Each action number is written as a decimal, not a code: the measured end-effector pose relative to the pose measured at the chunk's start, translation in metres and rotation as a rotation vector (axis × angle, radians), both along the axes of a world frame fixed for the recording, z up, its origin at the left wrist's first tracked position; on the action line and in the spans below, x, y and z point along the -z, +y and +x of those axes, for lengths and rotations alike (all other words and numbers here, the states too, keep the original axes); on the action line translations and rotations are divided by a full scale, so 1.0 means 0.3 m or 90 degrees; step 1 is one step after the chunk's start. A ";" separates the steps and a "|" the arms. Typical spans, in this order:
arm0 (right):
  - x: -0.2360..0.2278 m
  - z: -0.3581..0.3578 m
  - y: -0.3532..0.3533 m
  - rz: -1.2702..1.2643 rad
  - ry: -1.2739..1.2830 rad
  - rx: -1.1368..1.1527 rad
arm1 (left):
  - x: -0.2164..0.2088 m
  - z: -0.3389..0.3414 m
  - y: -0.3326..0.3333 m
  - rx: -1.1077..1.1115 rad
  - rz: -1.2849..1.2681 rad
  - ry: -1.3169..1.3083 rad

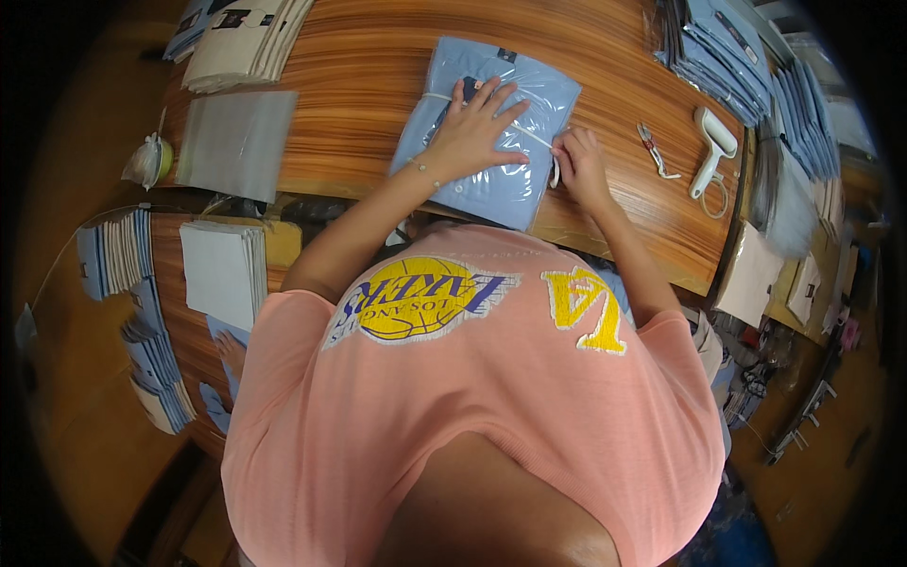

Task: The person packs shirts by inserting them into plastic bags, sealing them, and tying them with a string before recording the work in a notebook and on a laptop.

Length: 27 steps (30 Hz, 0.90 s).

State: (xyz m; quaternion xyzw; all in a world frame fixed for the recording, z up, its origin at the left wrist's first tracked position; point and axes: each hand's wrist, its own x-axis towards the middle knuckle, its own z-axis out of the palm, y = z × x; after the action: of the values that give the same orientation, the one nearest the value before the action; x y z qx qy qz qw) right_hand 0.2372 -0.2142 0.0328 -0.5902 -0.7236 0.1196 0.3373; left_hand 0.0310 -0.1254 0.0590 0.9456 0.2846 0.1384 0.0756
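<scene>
A folded light-blue shirt (491, 194) in a clear plastic bag lies slightly tilted on the wooden table in front of me. My left hand (475, 129) rests on top of it, palm down with its fingers spread. A thin white strip (531, 138) runs across the bag, passing beneath the left hand toward the right edge. At that edge my right hand (579, 163) has its fingers closed on the strip's end, where a short white piece hangs down. Part of the strip is hidden under the left hand.
Clear plastic bags (236, 142) lie left, below beige folded shirts (244, 42). Bagged blue shirts (713, 52) are stacked far right. Nearer stand thread snips (654, 149) and a white lint roller (715, 146). Another person's hand (230, 352) is over a side table.
</scene>
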 end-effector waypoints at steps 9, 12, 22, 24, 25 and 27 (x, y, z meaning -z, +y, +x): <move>0.120 0.004 0.007 -0.373 0.840 0.270 | -0.038 -0.158 0.202 -0.448 -0.489 -0.451; -0.014 -0.111 0.034 -0.544 0.999 0.234 | 0.011 -0.184 0.199 -0.393 -1.022 -0.395; -0.150 -0.048 -0.047 -0.154 0.551 0.005 | 0.071 -0.262 -0.029 -0.125 -0.157 -0.531; -0.151 -0.086 -0.046 -0.175 0.594 0.034 | 0.262 -0.269 0.004 -0.102 -0.154 -0.574; -0.130 -0.081 -0.044 -0.140 0.571 0.025 | 0.260 -0.265 0.003 -0.115 -0.162 -0.554; -0.112 -0.052 -0.034 -0.127 0.535 -0.007 | 0.243 -0.265 0.001 -0.140 -0.174 -0.512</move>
State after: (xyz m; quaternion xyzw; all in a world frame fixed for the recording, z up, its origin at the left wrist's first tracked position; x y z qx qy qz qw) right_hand 0.2216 -0.2245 0.0663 -0.5161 -0.5115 0.4203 0.5435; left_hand -0.0486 -0.1250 -0.0138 0.7617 0.3470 0.4641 0.2899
